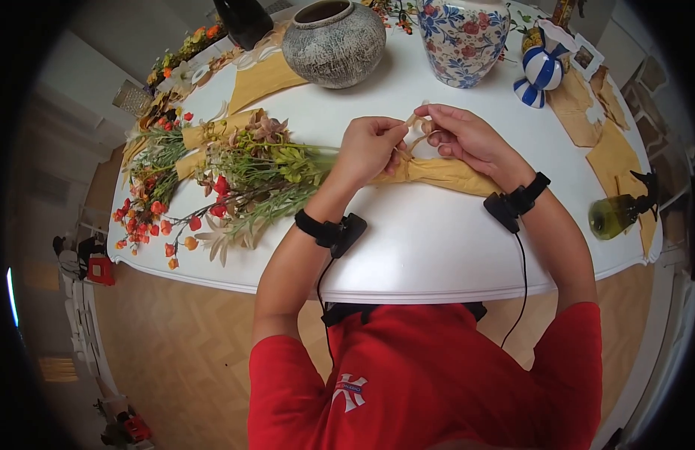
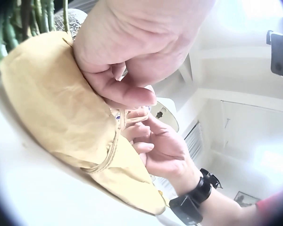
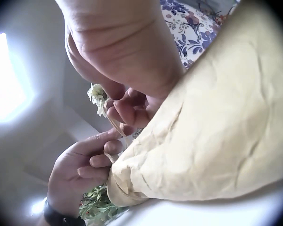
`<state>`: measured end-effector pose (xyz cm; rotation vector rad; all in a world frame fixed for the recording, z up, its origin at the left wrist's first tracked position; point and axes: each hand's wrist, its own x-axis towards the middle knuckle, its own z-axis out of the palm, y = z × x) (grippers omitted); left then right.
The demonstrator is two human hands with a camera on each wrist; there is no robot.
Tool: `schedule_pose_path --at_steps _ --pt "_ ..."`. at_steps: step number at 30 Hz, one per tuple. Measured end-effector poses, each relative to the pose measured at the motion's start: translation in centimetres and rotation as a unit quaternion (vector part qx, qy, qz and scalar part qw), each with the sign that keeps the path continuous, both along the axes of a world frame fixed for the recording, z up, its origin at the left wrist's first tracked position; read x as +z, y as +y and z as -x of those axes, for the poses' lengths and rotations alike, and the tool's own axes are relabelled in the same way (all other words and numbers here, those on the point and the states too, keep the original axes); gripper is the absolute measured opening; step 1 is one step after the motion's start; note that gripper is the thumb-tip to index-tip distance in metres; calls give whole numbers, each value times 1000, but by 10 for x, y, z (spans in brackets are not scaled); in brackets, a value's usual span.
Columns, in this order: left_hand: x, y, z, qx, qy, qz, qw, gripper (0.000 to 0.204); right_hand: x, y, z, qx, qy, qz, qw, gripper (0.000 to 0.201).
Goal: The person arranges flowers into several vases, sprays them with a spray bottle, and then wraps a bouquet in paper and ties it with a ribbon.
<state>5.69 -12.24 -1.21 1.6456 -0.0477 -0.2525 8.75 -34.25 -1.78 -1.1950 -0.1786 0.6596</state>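
A bouquet of artificial flowers lies on its side on the white table, its stem end wrapped in tan kraft paper. A thin beige ribbon circles the wrap at its narrow waist. Above that waist, my left hand pinches the ribbon between thumb and fingers. Opposite it, my right hand pinches another part of the ribbon, thumb and index raised. A short strand stretches between the fingertips in the right wrist view. The fingers partly hide the loop.
Another paper-wrapped bunch with red and orange blooms lies at left. Behind stand a grey textured vase, a floral vase and a blue-striped vase. A green spray bottle lies right, near kraft paper sheets.
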Motion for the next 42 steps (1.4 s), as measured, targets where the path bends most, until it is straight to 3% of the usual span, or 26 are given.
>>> schedule_pose_path --at_steps 6,9,12,18,22,25,28,31,37,39,42 --pt "7 -7 4 25 -52 -124 991 27 7 5 15 -70 -59 57 994 29" --pt "-2 -6 0 52 -177 -274 944 27 7 5 20 -134 -162 67 975 29" --pt "-3 -5 -1 25 -247 -338 908 27 11 8 24 -158 -259 67 951 29" --pt "13 4 1 -145 -127 -257 947 28 22 24 15 -104 -350 87 927 31" --pt "7 5 -3 -148 -113 -230 955 30 24 37 12 -88 -363 66 925 37" --pt "12 6 0 -139 -77 -172 972 30 22 34 23 -203 -455 251 830 41" --pt "12 6 0 -135 -65 -166 975 29 9 21 23 -209 -512 351 755 43" --pt "3 7 -4 -124 -81 -174 973 28 8 10 26 -30 -391 323 861 35" --pt "-13 2 -5 -64 -117 -120 984 22 -15 12 20 -47 -431 295 852 29" --pt "-17 -2 -4 -18 -114 -85 990 22 -15 12 17 -8 -381 302 874 28" --pt "-13 1 -4 -16 -154 -140 978 20 -17 10 12 16 -351 300 887 28"
